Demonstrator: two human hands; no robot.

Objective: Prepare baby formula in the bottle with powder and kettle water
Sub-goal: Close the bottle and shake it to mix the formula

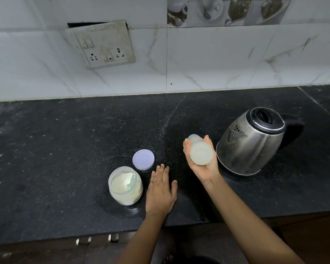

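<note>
While left hand (161, 189) is flat, fingers straight, over speckled black counter (65, 149), right hand (203, 171) grips cloudy plastic bottle (201, 154), tilted, beside steel kettle (253, 141). Open jar (125, 185) w/ white powder & round lilac lid (143, 159) sit nearby.

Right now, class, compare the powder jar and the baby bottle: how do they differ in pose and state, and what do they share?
The powder jar stands upright on the counter; the baby bottle lies tilted in the right hand. The powder jar is open, its lid beside it; the baby bottle seems capped. The powder jar is wider than the baby bottle. Both look translucent and pale.
</note>
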